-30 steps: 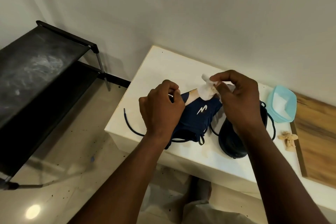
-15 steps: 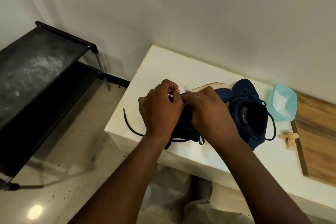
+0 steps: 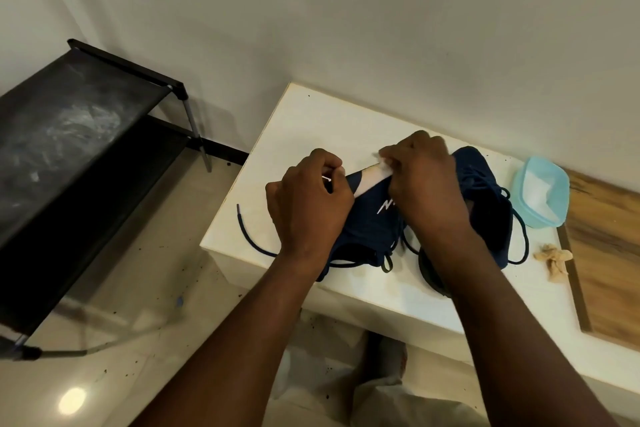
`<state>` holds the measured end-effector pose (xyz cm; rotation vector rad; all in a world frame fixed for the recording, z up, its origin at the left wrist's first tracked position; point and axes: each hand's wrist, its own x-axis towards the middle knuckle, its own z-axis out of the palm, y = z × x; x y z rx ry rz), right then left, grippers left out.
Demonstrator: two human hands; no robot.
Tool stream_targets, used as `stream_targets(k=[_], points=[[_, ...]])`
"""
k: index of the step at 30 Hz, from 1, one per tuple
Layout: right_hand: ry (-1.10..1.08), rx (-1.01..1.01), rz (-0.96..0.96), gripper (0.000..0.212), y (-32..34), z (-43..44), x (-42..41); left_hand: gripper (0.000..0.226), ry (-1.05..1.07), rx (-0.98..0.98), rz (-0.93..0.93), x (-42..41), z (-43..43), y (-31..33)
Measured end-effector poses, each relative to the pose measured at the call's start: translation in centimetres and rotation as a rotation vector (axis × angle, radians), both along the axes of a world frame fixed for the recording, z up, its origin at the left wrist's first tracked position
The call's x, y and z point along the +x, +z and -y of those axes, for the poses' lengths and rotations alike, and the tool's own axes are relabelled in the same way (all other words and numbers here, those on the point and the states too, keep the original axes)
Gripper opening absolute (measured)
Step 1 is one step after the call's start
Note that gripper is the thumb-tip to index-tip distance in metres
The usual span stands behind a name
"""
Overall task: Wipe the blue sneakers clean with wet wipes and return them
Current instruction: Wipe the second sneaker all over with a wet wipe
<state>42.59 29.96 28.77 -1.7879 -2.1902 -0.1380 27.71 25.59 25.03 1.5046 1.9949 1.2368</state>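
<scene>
A navy blue sneaker [image 3: 372,225] lies on its side on the white table [image 3: 311,121], its white sole edge turned up. My left hand [image 3: 308,204] grips its heel end. My right hand [image 3: 426,180] pinches a white wet wipe [image 3: 381,163] and presses it against the sole's edge. The second blue sneaker [image 3: 485,204] sits just to the right, partly hidden behind my right hand and forearm. A dark lace trails off to the left of the held sneaker.
A light blue tub of wipes [image 3: 540,194] stands at the right, near the wall. A crumpled used wipe [image 3: 554,260] lies beside a wooden board [image 3: 609,253]. A black shoe rack [image 3: 76,156] stands on the floor at the left.
My right hand came down from above the sneaker with the wipe, pressed it near my left hand, then slid right along the sole's edge. My left hand stayed on the heel.
</scene>
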Motion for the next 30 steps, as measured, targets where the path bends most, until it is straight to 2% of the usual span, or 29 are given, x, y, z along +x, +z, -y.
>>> stream_targets(k=[2, 5, 7, 10, 14, 18, 20, 24, 28, 30], points=[[-0.013, -0.016, 0.005, 0.037, -0.1, 0.3, -1.0, 0.006, 0.009, 0.002, -0.006, 0.0, 0.0, -0.1], [0.184, -0.096, 0.041, 0.033, -0.9, 1.5, -3.5, 0.007, 0.017, 0.004, 0.003, 0.0, 0.1, -0.2], [0.143, -0.129, -0.059, 0.030, -0.4, 0.6, -2.6, 0.007, 0.016, 0.006, 0.008, 0.0, 0.0, -0.2], [-0.032, -0.065, -0.304, 0.026, 0.4, -0.3, -0.5, 0.006, 0.012, 0.007, -0.003, 0.1, 0.0, -0.1], [0.134, -0.184, -0.395, 0.025, 0.5, 3.3, -4.2, 0.007, 0.020, 0.001, -0.005, 0.0, 0.0, -0.3], [0.001, -0.145, -0.507, 0.022, 1.4, 1.4, -1.5, 0.006, 0.017, 0.018, -0.003, 0.0, 0.0, -0.2], [-0.047, -0.110, -0.542, 0.023, 1.6, 1.4, -1.2, 0.006, 0.020, 0.014, -0.013, 0.0, 0.0, -0.1], [0.098, -0.203, -0.482, 0.015, 0.6, 3.6, -3.9, 0.006, 0.019, 0.006, 0.006, 0.1, 0.1, -0.2], [-0.005, -0.151, -0.564, 0.030, 1.7, 1.4, -1.2, 0.006, 0.014, 0.021, -0.002, 0.1, 0.1, -0.1], [-0.048, -0.133, -0.508, 0.050, 1.5, 1.6, -1.3, 0.006, 0.018, 0.015, -0.009, 0.0, 0.1, -0.1]])
